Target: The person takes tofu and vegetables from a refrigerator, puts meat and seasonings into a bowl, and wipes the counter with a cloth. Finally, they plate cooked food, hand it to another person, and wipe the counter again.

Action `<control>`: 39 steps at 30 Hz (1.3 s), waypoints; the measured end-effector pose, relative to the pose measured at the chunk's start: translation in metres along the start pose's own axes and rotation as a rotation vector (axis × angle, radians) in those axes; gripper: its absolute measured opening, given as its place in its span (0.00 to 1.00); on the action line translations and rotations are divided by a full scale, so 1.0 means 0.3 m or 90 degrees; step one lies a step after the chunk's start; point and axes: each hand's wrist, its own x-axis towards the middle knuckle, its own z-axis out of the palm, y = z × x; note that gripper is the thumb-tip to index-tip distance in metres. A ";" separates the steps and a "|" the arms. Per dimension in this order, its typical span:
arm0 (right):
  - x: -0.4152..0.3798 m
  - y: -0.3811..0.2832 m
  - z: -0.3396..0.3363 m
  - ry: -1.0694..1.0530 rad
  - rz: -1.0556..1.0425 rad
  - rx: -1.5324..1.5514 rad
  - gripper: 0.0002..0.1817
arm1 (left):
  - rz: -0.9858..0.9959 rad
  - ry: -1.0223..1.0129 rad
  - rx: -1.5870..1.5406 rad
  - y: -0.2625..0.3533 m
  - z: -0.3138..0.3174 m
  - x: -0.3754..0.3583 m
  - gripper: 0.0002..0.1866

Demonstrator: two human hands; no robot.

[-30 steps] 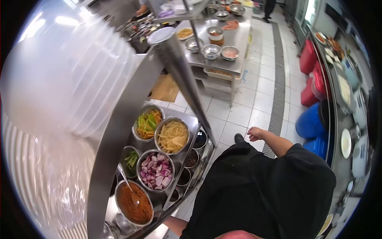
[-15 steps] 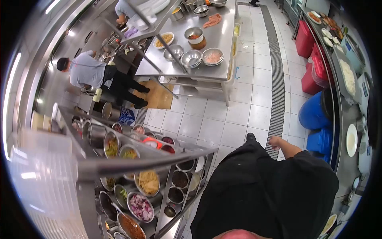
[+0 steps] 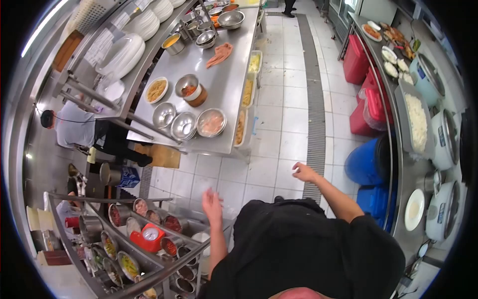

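Observation:
My left hand (image 3: 212, 204) is raised beside the ingredient rack, fingers apart and slightly blurred, holding nothing. To the right, above the tiled floor, my right hand (image 3: 304, 173) hangs empty with its fingers loosely spread. Nearest to my left hand are a red scale (image 3: 148, 238) and metal bowls of chopped ingredients, among them a bowl of dark red pieces (image 3: 173, 224). Ahead stands a steel table (image 3: 219, 74) bearing metal bowls, a bowl of pinkish food (image 3: 211, 122), a plate of noodles (image 3: 156, 90) and a pink cloth (image 3: 219, 55).
A person (image 3: 77, 127) in a grey shirt works at the left. Along the right run red bins (image 3: 366, 112), a blue barrel (image 3: 366, 160) and a counter (image 3: 406, 192) with a tray of white food (image 3: 416, 122). A floor drain (image 3: 313, 99) runs between.
My left hand has come into view near the rack. The right arm is more extended. The view has moved forward, bringing the steel table closer and showing stacked plates at the upper left.

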 end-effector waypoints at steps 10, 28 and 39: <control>0.154 0.106 -0.282 0.046 0.143 0.455 0.22 | -0.165 -0.089 -0.622 0.298 0.621 1.433 0.35; 0.246 0.347 -0.763 0.190 0.458 0.186 0.16 | -0.037 0.268 -0.381 0.651 0.993 2.314 0.32; 1.433 0.210 -1.812 0.014 0.131 -0.210 0.24 | 0.300 0.065 0.620 0.522 1.645 2.541 0.26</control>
